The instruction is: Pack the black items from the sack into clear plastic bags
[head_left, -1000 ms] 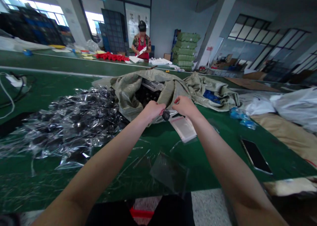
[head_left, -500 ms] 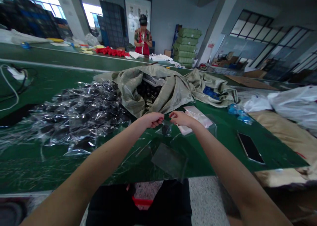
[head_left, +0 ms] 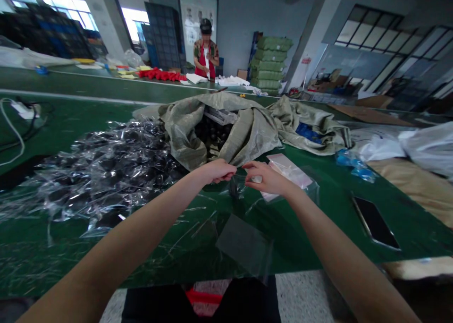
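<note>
Your left hand (head_left: pixel 218 171): pinching clear bag (head_left: pixel 235 189) | your right hand (head_left: pixel 266 177): cannot tell grip | bagged pile (head_left: pixel 116 167): left

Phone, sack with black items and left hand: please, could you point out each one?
Phone (head_left: pixel 375 223), head view: middle of its screen.
Sack with black items (head_left: pixel 256 130), head view: fabric beside its opening.
Left hand (head_left: pixel 218 170), head view: back of the hand.

Over a green table (head_left: pixel 336 183), a clear bag (head_left: pixel 235 189) is pinched by the left hand (head_left: pixel 220 171) near the right hand (head_left: pixel 267 177); bagged black pieces (head_left: pixel 113 169) are heaped left
</note>
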`<action>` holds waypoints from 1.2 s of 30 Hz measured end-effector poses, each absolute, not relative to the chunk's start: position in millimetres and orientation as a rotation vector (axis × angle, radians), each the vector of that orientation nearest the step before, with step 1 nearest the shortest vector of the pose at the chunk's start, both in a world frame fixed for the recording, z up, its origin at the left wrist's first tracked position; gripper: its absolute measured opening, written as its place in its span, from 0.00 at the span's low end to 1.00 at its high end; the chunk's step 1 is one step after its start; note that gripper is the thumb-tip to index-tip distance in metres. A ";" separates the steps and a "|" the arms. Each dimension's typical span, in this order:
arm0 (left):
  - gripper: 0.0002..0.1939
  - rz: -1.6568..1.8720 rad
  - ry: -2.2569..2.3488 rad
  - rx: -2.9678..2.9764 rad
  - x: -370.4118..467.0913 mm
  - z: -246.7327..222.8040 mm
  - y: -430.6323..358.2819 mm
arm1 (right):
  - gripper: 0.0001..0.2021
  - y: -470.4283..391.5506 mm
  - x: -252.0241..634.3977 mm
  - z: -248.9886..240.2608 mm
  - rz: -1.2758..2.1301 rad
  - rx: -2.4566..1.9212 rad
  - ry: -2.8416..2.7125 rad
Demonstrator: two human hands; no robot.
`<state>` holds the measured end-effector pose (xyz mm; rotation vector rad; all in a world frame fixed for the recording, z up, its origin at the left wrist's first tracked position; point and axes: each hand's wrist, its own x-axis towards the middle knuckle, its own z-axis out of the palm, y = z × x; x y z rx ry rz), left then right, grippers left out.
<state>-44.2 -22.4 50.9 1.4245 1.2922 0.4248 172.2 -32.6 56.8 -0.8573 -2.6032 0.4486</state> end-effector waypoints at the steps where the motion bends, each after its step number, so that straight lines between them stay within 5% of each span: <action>1: 0.14 0.451 1.333 1.516 -44.0 53.9 -25.3 | 0.04 -34.3 173.0 57.8 0.376 -0.841 -2.616; 16: 0.23 0.281 1.604 2.064 -59.7 34.1 -66.9 | 0.07 -52.5 177.9 16.8 0.022 -0.914 -2.607; 21: 0.16 0.466 1.409 2.405 -74.8 23.9 -77.6 | 0.07 -52.0 188.5 -1.2 0.083 -0.833 -2.543; 24: 0.33 0.308 1.407 2.554 -73.8 5.7 -76.9 | 0.08 -48.3 192.1 -8.1 0.136 -0.824 -2.530; 26: 0.37 0.183 1.521 2.615 -66.0 -6.2 -73.0 | 0.09 -43.9 192.2 -12.2 0.196 -0.823 -2.468; 32: 0.26 0.100 1.803 2.610 -32.6 -16.1 -58.6 | 0.12 -39.9 184.1 -25.6 0.476 -1.344 -1.738; 36: 0.24 0.174 1.987 2.498 -14.0 -13.1 -58.3 | 0.09 -50.1 173.8 -28.2 1.146 -1.505 -1.286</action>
